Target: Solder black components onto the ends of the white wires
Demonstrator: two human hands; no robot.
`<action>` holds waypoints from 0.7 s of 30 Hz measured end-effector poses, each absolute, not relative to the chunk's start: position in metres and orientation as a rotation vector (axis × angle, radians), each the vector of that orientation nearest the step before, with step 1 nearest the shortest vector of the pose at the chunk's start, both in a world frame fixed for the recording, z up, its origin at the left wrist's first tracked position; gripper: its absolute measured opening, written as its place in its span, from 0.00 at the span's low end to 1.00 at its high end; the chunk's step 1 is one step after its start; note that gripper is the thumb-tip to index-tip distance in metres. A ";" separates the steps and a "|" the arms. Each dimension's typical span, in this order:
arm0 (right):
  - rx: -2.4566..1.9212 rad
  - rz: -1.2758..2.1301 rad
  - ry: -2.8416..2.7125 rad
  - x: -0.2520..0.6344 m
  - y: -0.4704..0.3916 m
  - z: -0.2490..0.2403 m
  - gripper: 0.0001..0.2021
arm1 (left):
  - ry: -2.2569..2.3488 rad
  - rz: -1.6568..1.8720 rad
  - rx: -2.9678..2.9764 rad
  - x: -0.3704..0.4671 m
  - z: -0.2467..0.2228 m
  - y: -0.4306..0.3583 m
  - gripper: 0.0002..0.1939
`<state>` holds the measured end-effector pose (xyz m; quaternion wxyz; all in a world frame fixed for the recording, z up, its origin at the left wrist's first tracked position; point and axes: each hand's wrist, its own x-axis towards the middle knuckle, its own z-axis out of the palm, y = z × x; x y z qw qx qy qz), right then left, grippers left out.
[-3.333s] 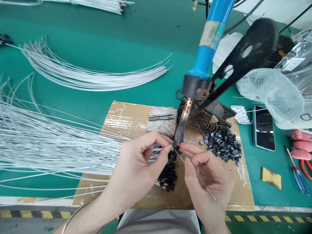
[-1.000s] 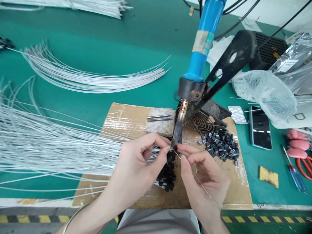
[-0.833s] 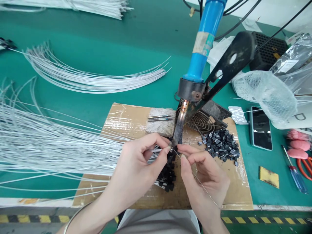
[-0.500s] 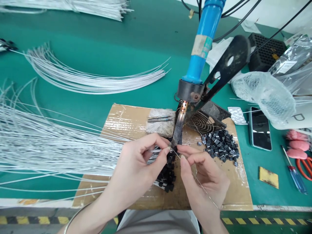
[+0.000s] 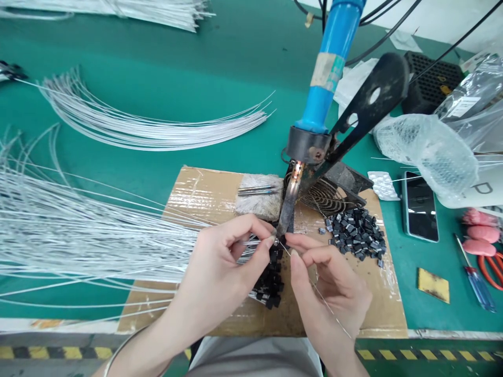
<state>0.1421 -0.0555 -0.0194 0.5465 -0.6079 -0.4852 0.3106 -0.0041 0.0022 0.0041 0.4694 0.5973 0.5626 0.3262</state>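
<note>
My left hand (image 5: 226, 267) is closed in a pinch, thumb against forefinger. A tiny metallic bit shows at those fingertips, mostly hidden, right under the tip of the soldering iron (image 5: 288, 207). From the right, my right hand (image 5: 330, 288) pinches a thin strand of solder wire (image 5: 326, 303), whose upper end reaches that same spot. The iron has a blue handle and hangs tip-down in a black metal holder (image 5: 369, 110). Beneath my left hand lie white wires (image 5: 149, 241), and black connectors (image 5: 271, 288) are clustered below its fingertips.
Loose black connectors (image 5: 357, 233) are heaped on the cardboard (image 5: 208, 193), near a fibrous pad (image 5: 255, 207) and a round black grille (image 5: 326, 193). Another wire bundle (image 5: 157, 133) lies behind. At right are a phone (image 5: 420, 207), yellow sponge (image 5: 433, 285), screwdriver (image 5: 480, 288) and plastic bags (image 5: 424, 144).
Both hands hold nearly the same position at the iron tip. The camera view has shifted very slightly.
</note>
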 end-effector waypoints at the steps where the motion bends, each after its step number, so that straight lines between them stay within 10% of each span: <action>1: -1.442 0.733 -1.153 0.142 -0.055 -0.020 0.09 | 1.380 0.798 1.460 -0.004 0.004 0.002 0.09; 21: -1.417 0.595 -1.265 0.141 -0.055 -0.024 0.09 | 1.388 0.809 1.460 -0.006 0.003 0.000 0.09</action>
